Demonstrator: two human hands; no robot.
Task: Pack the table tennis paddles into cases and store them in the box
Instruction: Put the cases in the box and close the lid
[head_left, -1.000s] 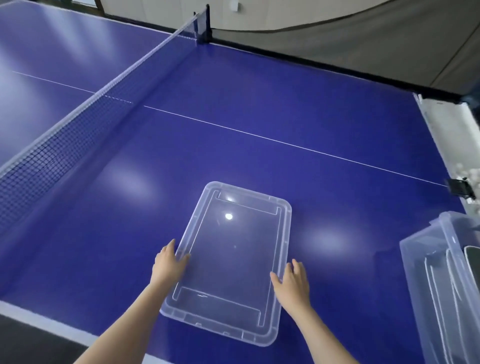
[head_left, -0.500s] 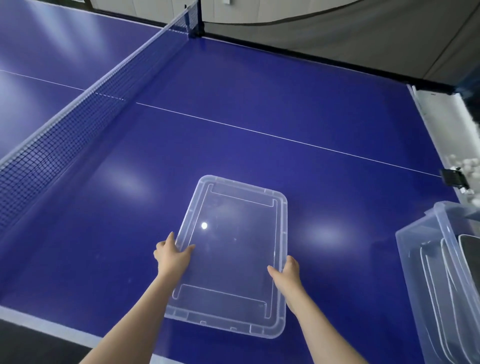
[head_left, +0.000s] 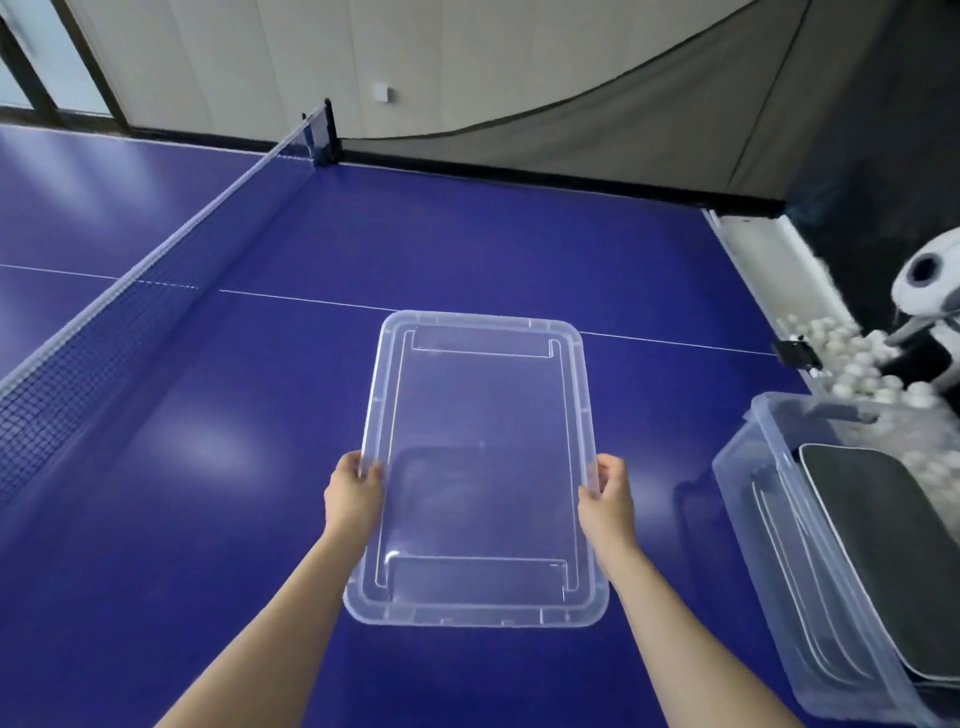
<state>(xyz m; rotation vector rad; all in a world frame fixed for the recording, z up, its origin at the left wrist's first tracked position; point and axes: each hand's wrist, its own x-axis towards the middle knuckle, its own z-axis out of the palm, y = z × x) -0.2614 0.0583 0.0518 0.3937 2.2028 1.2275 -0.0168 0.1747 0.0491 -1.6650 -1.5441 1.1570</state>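
Observation:
I hold a clear plastic lid above the blue table, its shadow visible below it. My left hand grips its left long edge and my right hand grips its right long edge, fingers curled over the rim. At the right edge stands the clear plastic box, open on top. Inside it lies a dark paddle case with a pale trim, stacked on other cases.
The blue table tennis table spreads under everything, its net running along the left. A ball machine and a trough of several white balls sit beyond the table's right end.
Both hands closed on the lid's long edges and lifted it off the table. The view has tilted up and the box shows more of itself at the right.

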